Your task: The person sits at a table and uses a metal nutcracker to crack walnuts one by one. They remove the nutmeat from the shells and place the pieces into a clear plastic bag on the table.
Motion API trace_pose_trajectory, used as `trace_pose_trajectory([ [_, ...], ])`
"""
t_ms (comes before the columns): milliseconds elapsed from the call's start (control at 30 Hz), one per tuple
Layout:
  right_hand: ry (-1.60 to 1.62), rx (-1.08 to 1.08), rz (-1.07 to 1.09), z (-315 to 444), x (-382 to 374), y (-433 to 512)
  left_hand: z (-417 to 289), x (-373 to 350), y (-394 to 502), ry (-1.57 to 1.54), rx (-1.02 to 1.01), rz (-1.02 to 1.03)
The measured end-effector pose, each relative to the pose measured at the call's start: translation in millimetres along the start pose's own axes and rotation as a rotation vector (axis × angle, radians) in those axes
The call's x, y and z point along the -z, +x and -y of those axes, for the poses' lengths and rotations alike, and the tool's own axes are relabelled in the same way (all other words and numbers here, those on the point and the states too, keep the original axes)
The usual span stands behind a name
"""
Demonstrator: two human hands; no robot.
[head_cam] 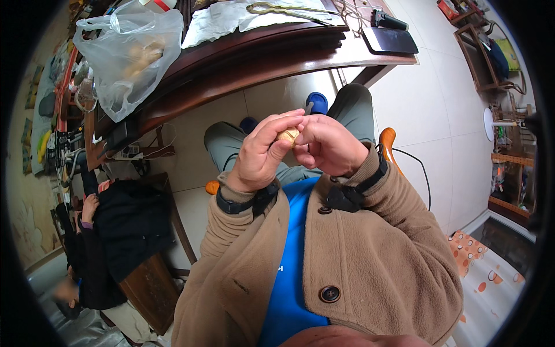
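Observation:
A pale tan walnut (287, 135) is held up over my lap, below the table's front edge. My left hand (262, 145) grips it between the thumb and curved fingers. From the other side my right hand (330, 141) pinches the shell's edge with its thumb and forefinger, its other fingers curled in. The fingertips of both hands come close together above the nut. A seam or crack shows on the shell, but I cannot tell which. On the table, a metal plier-like nutcracker (284, 9) rests on crumpled white paper (217, 24).
A translucent plastic bag (130, 65) with tan contents sits at the left of the dark wooden table (243, 71). A smartphone (390, 41) and a black-handled device (389, 20) lie at its right corner. Another person (93, 256) sits at the left. A chair armrest (387, 141) stands by my right arm.

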State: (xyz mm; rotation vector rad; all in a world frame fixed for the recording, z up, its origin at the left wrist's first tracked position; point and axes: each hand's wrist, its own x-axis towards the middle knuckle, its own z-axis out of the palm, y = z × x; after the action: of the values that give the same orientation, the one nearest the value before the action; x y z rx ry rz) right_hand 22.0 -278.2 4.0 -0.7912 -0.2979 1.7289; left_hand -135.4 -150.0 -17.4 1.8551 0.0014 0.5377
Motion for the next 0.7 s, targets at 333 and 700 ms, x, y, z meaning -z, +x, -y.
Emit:
trace_pose_trajectory([
  [333,-0.035,-0.021,-0.036,4,-2,0,-5,-6,2,0.091,-0.029,-0.022],
  [700,0.000,-0.066,-0.085,9,-4,-3,0,-15,-2,0.114,0.033,-0.071],
])
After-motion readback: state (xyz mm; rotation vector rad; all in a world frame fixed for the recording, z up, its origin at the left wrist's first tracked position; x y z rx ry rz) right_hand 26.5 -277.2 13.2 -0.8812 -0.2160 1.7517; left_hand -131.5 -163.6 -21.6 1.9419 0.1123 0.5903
